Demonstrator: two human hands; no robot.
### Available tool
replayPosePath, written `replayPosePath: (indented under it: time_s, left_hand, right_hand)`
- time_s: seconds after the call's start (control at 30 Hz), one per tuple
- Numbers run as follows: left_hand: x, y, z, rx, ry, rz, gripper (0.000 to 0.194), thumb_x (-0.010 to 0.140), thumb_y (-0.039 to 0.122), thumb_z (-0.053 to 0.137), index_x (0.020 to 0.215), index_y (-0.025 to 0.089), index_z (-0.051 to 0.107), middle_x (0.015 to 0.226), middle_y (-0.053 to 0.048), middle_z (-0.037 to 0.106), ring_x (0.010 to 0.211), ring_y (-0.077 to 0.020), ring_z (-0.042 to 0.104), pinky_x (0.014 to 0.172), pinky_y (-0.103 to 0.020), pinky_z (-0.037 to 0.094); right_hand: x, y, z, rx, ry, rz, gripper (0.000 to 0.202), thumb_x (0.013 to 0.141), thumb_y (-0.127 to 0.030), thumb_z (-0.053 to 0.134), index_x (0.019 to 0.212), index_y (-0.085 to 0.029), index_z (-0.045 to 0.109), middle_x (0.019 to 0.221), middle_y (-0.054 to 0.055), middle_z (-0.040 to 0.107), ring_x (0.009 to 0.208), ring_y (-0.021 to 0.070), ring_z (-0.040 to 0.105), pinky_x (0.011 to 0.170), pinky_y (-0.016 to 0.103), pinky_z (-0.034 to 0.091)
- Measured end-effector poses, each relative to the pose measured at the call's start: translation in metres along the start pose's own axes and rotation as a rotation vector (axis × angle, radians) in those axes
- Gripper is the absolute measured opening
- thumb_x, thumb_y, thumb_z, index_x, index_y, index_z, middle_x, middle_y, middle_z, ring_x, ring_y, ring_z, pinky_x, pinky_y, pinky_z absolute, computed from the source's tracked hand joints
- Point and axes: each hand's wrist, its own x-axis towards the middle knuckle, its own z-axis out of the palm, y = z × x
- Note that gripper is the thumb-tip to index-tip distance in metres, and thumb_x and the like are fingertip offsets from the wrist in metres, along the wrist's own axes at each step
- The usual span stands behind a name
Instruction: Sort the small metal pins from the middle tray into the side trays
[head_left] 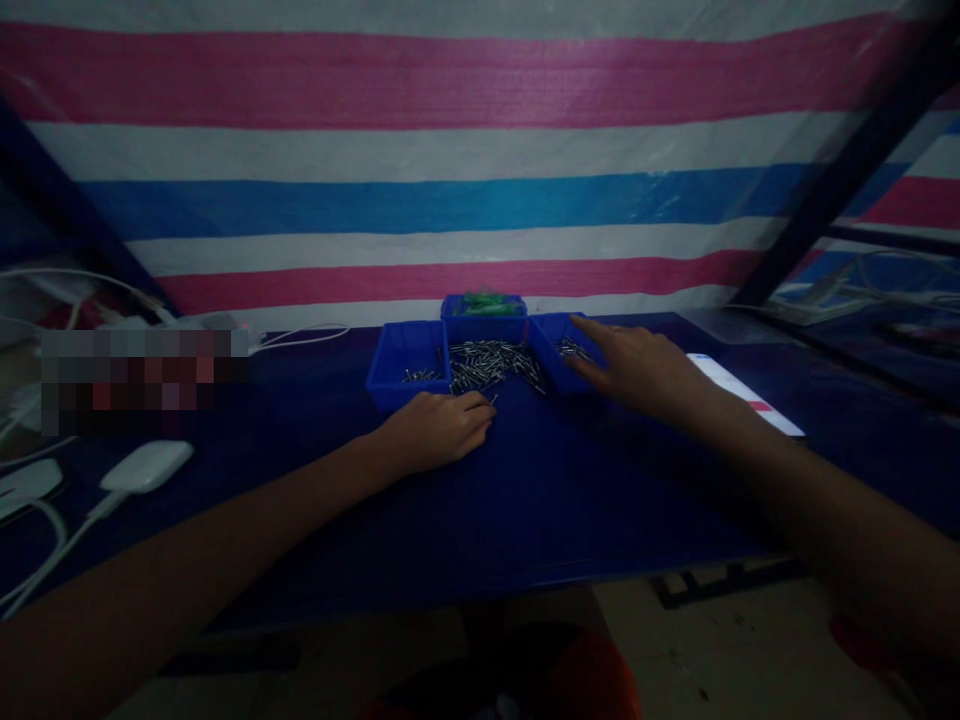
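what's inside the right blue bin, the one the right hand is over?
The right blue bin holds a few small metal pins near its back. The right hand reaches over its front right corner, so that part of the floor is hidden.

A pixelated patch (135,380) hides whatever sits at the table's left (cables run under it), and both forearms are cut off by the bottom edge.

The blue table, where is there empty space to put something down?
Bare blue table lies near the front edge, between the left hand and the right hand. More bare room sits left of the left tray. It is crowded at the back middle, where the pile of metal pins and three trays sit, and at far left with white cables.
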Motion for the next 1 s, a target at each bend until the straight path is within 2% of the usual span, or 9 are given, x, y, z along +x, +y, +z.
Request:
replayPosePath:
  time_s: [0.1, 0.2, 0.33, 0.5, 0.67, 0.73, 0.83, 1.0]
  left_hand:
    - [0.0, 0.0, -0.001, 0.0, 0.004, 0.009, 0.029, 0.089, 0.025, 0.034, 0.107, 0.017, 0.055, 0.105, -0.003, 0.06, 0.081, -0.0125, 0.061, 0.058, -0.021, 0.045]
    - [0.0, 0.0, -0.001, -0.004, 0.014, 0.035, 0.028, 0.089, 0.025, 0.035, 0.106, 0.017, 0.056, 0.103, -0.004, 0.06, 0.082, -0.0125, 0.061, 0.06, -0.022, 0.046]
    - [-0.001, 0.0, -0.002, -0.004, 0.04, 0.086, 0.027, 0.089, 0.025, 0.036, 0.103, 0.016, 0.057, 0.101, -0.003, 0.061, 0.08, -0.0121, 0.061, 0.061, -0.021, 0.046]
    - [-0.002, -0.001, 0.0, -0.015, 0.086, 0.162, 0.026, 0.089, 0.025, 0.036, 0.1, 0.016, 0.058, 0.097, -0.002, 0.063, 0.077, -0.0113, 0.062, 0.061, -0.021, 0.047]
    - [-0.002, -0.002, 0.003, -0.01, 0.138, 0.194, 0.026, 0.089, 0.025, 0.036, 0.098, 0.016, 0.058, 0.096, -0.002, 0.063, 0.073, -0.011, 0.062, 0.059, -0.021, 0.047]
    - [-0.001, -0.002, 0.003, -0.012, 0.145, 0.193, 0.025, 0.088, 0.025, 0.037, 0.098, 0.016, 0.059, 0.095, -0.002, 0.064, 0.072, -0.011, 0.062, 0.058, -0.021, 0.047]
    - [-0.001, -0.002, 0.002, -0.021, 0.146, 0.199, 0.025, 0.088, 0.025, 0.037, 0.098, 0.016, 0.058, 0.095, -0.001, 0.064, 0.073, -0.011, 0.062, 0.059, -0.021, 0.047]
    - [-0.001, -0.002, 0.002, -0.065, 0.113, 0.174, 0.026, 0.089, 0.026, 0.035, 0.1, 0.016, 0.057, 0.091, -0.002, 0.063, 0.075, -0.0114, 0.061, 0.062, -0.022, 0.046]
  right_hand:
    - [0.006, 0.005, -0.01, 0.073, 0.075, -0.008, 0.049, 0.083, -0.042, 0.041, 0.126, -0.019, 0.044, 0.108, 0.013, 0.061, 0.088, 0.0296, 0.06, 0.074, 0.046, 0.045]
    - [0.007, 0.0, -0.013, 0.195, 0.09, -0.139, 0.041, 0.084, -0.036, 0.04, 0.12, -0.018, 0.049, 0.108, 0.011, 0.061, 0.089, 0.0246, 0.06, 0.076, 0.04, 0.045]
    - [0.0, -0.02, -0.004, 0.291, -0.05, -0.376, 0.034, 0.086, -0.031, 0.04, 0.112, -0.015, 0.054, 0.102, 0.01, 0.063, 0.086, 0.02, 0.06, 0.076, 0.033, 0.045]
    - [-0.007, -0.039, 0.016, 0.382, -0.23, -0.543, 0.027, 0.084, -0.029, 0.045, 0.105, -0.016, 0.056, 0.094, 0.008, 0.062, 0.082, 0.0166, 0.059, 0.073, 0.028, 0.044]
    - [-0.005, -0.04, 0.022, 0.426, -0.259, -0.559, 0.017, 0.084, -0.023, 0.045, 0.093, -0.016, 0.058, 0.085, 0.006, 0.059, 0.076, 0.0143, 0.056, 0.07, 0.027, 0.042]
    - [-0.005, -0.04, 0.023, 0.441, -0.26, -0.546, 0.017, 0.084, -0.023, 0.045, 0.094, -0.016, 0.057, 0.085, 0.006, 0.058, 0.076, 0.0143, 0.055, 0.07, 0.027, 0.042]
    - [-0.005, -0.04, 0.025, 0.468, -0.246, -0.553, 0.019, 0.085, -0.025, 0.045, 0.098, -0.016, 0.055, 0.088, 0.006, 0.056, 0.078, 0.0142, 0.054, 0.072, 0.027, 0.041]
    - [-0.005, -0.041, 0.026, 0.469, -0.237, -0.576, 0.015, 0.086, -0.024, 0.044, 0.09, -0.016, 0.055, 0.082, 0.004, 0.054, 0.073, 0.0126, 0.053, 0.068, 0.026, 0.041]
